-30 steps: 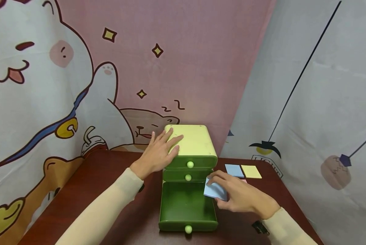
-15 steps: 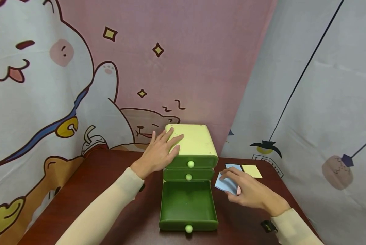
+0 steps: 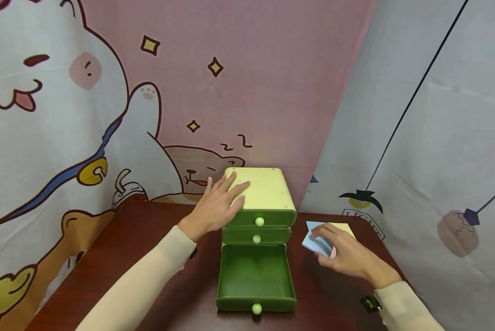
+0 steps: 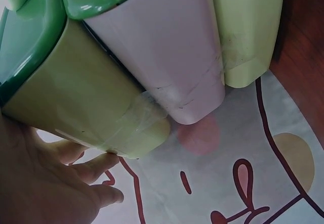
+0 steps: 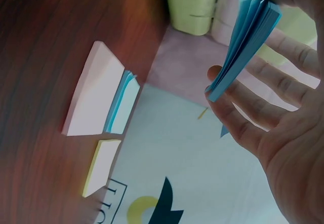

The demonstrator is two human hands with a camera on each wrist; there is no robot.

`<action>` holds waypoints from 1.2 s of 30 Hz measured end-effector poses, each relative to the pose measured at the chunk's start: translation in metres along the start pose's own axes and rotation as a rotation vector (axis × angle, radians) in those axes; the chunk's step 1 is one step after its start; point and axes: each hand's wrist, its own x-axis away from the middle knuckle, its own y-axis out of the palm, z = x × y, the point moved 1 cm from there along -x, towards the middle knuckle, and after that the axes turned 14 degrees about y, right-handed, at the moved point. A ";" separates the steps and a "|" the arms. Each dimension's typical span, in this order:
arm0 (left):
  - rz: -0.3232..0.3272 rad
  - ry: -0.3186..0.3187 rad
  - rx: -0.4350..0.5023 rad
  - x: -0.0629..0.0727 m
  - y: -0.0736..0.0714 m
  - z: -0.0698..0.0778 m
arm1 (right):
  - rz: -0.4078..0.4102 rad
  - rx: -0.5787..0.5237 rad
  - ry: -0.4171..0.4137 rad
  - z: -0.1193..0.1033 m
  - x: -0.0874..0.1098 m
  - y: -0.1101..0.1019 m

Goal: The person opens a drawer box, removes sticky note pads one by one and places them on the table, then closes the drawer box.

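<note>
My left hand (image 3: 215,206) rests with spread fingers on the pale yellow top of a small green drawer unit (image 3: 268,188); the left wrist view shows its fingertips at the unit's edge. The bottom drawer (image 3: 253,271) is pulled out and has nothing in it. To the right of the unit, my right hand (image 3: 348,253) pinches a blue sticky note pad (image 5: 248,41) between thumb and fingers, its sheets slightly fanned. The pad is held above the table. Beneath and behind that hand lie a pink pad (image 5: 93,92), another blue pad (image 5: 121,102) and a yellow pad (image 5: 101,165).
The upper two drawers, each with a round knob (image 3: 259,221), are closed. A dark red-brown table (image 3: 164,257) carries everything. A printed cloth (image 3: 272,82) with cartoon animals hangs right behind the table's back edge.
My right hand has moved right with the blue sticky note pad, from beside the open drawer to over the other pads. The left hand has stayed on the drawer unit.
</note>
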 end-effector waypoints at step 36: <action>0.015 0.009 0.000 0.001 0.001 -0.001 | 0.105 0.008 0.212 0.051 0.005 0.011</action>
